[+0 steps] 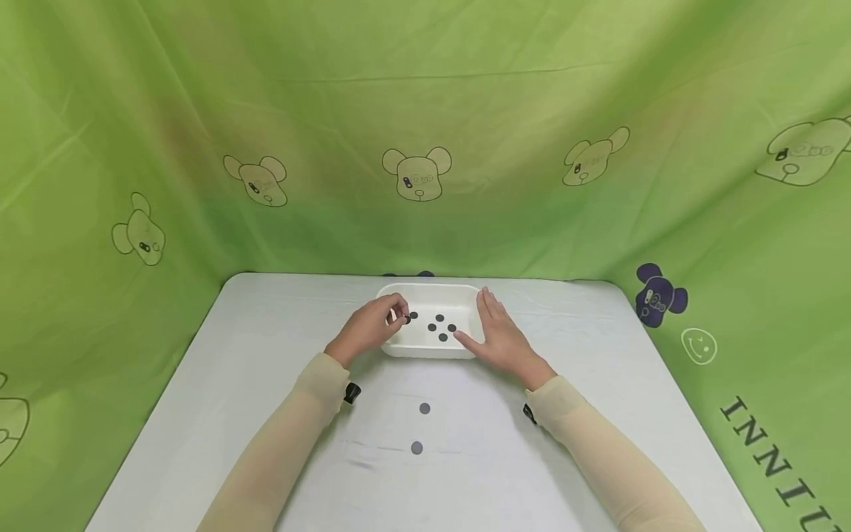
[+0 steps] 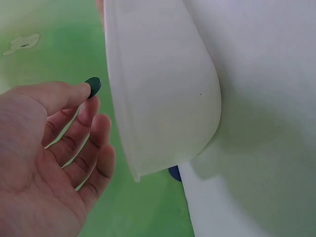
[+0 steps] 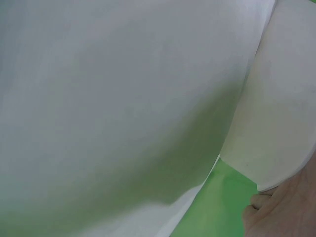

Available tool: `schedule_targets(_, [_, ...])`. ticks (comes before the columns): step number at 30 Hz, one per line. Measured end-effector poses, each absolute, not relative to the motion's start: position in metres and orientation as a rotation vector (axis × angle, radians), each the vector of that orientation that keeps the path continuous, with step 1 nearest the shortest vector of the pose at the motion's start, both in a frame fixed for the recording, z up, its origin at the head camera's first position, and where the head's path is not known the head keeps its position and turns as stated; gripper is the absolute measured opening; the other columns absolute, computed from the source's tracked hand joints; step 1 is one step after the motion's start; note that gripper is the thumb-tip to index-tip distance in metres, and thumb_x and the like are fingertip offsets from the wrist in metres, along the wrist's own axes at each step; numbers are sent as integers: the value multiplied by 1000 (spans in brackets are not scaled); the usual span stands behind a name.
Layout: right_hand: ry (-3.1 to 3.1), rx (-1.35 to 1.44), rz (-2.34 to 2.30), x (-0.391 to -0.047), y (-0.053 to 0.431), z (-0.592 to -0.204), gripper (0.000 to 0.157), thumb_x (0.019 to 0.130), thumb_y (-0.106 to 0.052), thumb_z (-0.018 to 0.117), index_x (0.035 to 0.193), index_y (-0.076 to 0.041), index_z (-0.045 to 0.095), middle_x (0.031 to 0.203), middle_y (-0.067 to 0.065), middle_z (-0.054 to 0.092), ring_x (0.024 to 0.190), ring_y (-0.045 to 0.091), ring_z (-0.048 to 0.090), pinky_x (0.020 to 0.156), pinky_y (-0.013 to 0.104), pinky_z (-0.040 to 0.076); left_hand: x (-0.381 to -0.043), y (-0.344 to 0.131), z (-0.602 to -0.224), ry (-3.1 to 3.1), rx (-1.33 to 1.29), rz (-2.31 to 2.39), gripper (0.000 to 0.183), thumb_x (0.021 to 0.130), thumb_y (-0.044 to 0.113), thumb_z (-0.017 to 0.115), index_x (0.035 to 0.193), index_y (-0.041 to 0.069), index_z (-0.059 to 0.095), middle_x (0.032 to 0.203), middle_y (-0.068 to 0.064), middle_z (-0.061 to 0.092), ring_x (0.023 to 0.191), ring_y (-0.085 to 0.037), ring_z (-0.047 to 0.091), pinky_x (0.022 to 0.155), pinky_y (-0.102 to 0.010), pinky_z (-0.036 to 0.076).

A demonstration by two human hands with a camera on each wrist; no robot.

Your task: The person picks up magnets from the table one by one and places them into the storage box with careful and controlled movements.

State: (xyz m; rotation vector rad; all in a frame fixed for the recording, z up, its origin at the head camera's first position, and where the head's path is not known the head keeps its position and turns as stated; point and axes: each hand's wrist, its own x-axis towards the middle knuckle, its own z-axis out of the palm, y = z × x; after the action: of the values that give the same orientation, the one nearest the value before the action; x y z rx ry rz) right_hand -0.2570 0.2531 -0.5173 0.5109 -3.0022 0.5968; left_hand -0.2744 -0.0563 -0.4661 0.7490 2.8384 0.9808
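Note:
A white rectangular tray with rounded corners stands near the table's far edge, several small dark round discs lying inside it. At its left end my left hand pinches another disc between thumb and index finger, above the rim; the remaining fingers are loosely bent. My right hand rests along the tray's right end, fingers straight along the rim and thumb stretched over the front right corner. In the right wrist view only part of that hand shows, against the tray's outer wall.
Two more dark discs, a farther one and a nearer one, lie on the white tabletop in front of the tray. A green curtain with printed bear heads encloses the table's back and sides.

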Motion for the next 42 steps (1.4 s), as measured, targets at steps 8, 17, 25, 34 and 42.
schedule_targets(8, [-3004, 489, 600, -258, 252, -516, 110, 104, -66, 55, 168, 7, 3, 178, 24, 0, 166, 36, 1, 134, 50, 8, -290, -46, -468, 2860, 810, 787, 6, 106, 13, 69, 110, 16, 67, 106, 2, 71, 84, -13, 60, 78, -34, 52])
schedule_targets(17, [-3006, 486, 591, -257, 250, -514, 110, 104, -66, 55, 167, 7, 3, 178, 25, 1, 166, 38, 2, 134, 50, 9, -301, -42, -475, 2869, 831, 729, 6, 105, 12, 69, 108, 17, 67, 103, 4, 70, 87, -13, 61, 82, -37, 53])
schedule_targets(25, [-3004, 486, 586, -257, 250, -514, 110, 104, -65, 56, 167, 8, 4, 177, 26, 1, 165, 38, 3, 133, 50, 10, -307, -36, -479, 2879, 839, 629, 4, 105, 11, 68, 108, 14, 69, 103, 2, 71, 96, -16, 66, 86, -38, 55])
schedule_targets(34, [-2987, 487, 585, -256, 250, -515, 109, 104, -63, 58, 167, 9, 6, 177, 27, 4, 165, 41, 6, 133, 52, 11, -315, -30, -492, 2924, 857, 512, 4, 104, 12, 69, 108, 15, 70, 98, 1, 70, 90, -16, 65, 81, -36, 56])
schedule_targets(42, [-2983, 493, 580, -256, 250, -515, 109, 104, -64, 58, 167, 9, 7, 177, 27, 7, 165, 42, 9, 133, 52, 13, -315, -26, -496, 2953, 839, 409, 3, 105, 16, 70, 103, 13, 69, 99, 0, 72, 91, -20, 68, 80, -39, 57])
